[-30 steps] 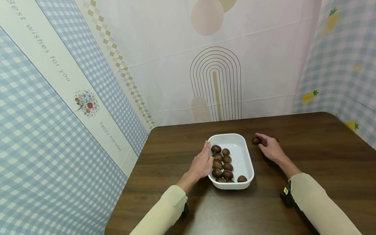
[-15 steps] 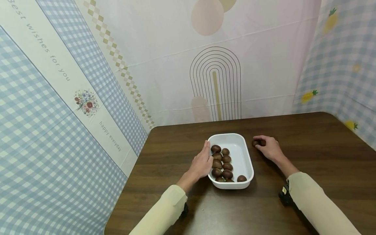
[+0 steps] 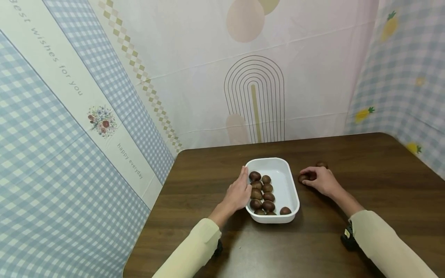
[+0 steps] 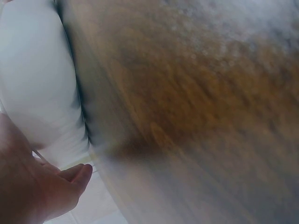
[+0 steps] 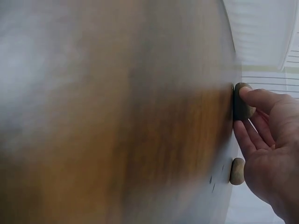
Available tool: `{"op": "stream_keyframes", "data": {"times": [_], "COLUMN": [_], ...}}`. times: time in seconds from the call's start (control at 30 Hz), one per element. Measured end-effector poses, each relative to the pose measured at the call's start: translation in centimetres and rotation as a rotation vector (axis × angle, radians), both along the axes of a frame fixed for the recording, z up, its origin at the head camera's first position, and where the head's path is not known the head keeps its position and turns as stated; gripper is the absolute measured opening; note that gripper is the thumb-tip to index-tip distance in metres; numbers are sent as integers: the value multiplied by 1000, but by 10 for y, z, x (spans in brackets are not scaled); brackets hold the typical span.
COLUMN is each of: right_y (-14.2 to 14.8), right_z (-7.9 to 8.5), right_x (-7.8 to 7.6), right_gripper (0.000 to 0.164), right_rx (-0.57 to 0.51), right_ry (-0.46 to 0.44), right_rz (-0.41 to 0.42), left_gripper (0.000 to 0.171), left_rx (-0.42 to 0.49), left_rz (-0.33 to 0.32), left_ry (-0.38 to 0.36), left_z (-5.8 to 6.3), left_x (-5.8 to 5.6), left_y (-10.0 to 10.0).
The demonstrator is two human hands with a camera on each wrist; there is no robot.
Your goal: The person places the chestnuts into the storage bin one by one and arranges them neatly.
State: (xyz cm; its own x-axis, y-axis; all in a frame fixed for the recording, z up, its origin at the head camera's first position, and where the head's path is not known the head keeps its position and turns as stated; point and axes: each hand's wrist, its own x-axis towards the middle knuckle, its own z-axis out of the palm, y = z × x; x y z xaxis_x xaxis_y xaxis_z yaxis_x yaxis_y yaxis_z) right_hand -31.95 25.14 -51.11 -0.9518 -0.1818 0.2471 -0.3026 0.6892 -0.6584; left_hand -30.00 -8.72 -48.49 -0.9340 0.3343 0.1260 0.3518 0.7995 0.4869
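Observation:
A white rectangular dish (image 3: 294, 199) holds several brown chestnuts (image 3: 269, 206), lined up in two columns along its left side, with a single chestnut (image 3: 285, 211) in the near right corner. My left hand (image 3: 238, 194) rests along the dish's left wall, fingers straight against the rim. To the right of the dish, my right hand (image 3: 325, 181) pinches a chestnut (image 5: 243, 102) between thumb and fingers, low over the table. In the head view the fingers partly cover it. Beyond that hand lies another chestnut (image 3: 321, 165), also visible in the right wrist view.
The dark wooden table (image 3: 194, 185) reaches back to a white printed cloth (image 3: 201, 96). A blue checked cloth (image 3: 52, 173) hangs at the left, with another checked cloth (image 3: 417, 104) at the right.
My right hand has closed its fingers on a chestnut and drawn it toward me, exposing the chestnut behind. The left hand and the dish have stayed in place.

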Motion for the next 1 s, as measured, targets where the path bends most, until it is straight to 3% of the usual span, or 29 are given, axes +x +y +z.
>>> {"op": "stream_keyframes", "data": {"times": [0.27, 0.47, 0.73, 1.0], "right_y": [3, 9, 7, -10], "right_z": [-1, -1, 14, 33], "right_x": [13, 20, 28, 30], "right_gripper": [30, 30, 33, 35], "right_rx": [-26, -149, -281, -437], "right_ry": [-4, -28, -34, -36], "right_rz": [47, 74, 63, 114], "left_gripper": [69, 68, 69, 69], "left_rx": [1, 6, 6, 0], "left_rz": [4, 4, 6, 8], "left_ry": [-5, 2, -2, -1], "left_z": [-3, -3, -1, -1], "left_x": [0, 0, -1, -1], "left_y": [0, 0, 0, 0]}}
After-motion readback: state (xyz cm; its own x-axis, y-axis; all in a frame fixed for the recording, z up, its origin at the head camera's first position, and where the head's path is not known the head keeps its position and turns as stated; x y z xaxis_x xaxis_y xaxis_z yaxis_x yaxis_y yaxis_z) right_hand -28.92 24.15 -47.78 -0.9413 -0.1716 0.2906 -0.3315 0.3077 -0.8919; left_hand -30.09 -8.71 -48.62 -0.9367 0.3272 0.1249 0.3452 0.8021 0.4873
